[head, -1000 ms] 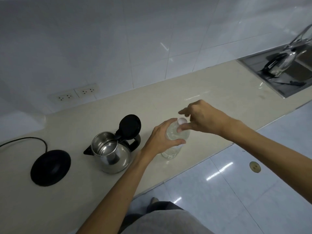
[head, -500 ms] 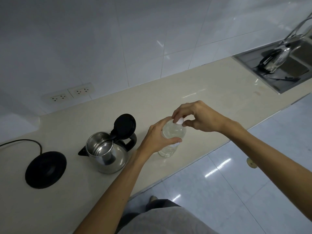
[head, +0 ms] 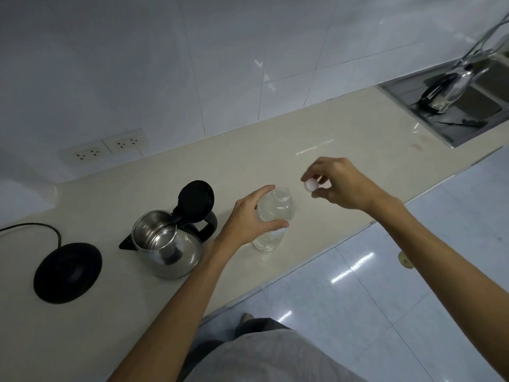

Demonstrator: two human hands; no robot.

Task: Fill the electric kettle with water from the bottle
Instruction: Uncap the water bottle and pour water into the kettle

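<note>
A clear plastic water bottle [head: 275, 213] stands upright on the beige counter [head: 344, 139], its neck uncapped. My left hand [head: 248, 219] is wrapped around the bottle's upper body. My right hand [head: 338, 183] hovers to the right of the bottle's neck, pinching the small white cap [head: 311, 185] between thumb and fingers. Left of the bottle stands the steel electric kettle [head: 168, 244] with its black lid [head: 196, 198] flipped up; its inside looks empty.
The kettle's black base [head: 67, 271] with its cord lies at the left. Two wall sockets [head: 110, 148] sit above the counter. A steel sink [head: 462, 106] with a tap is at the far right. The counter's front edge runs just below the bottle.
My right hand has taken the cap off the bottle's neck and moved it away to the right. My left hand still holds the bottle in place.
</note>
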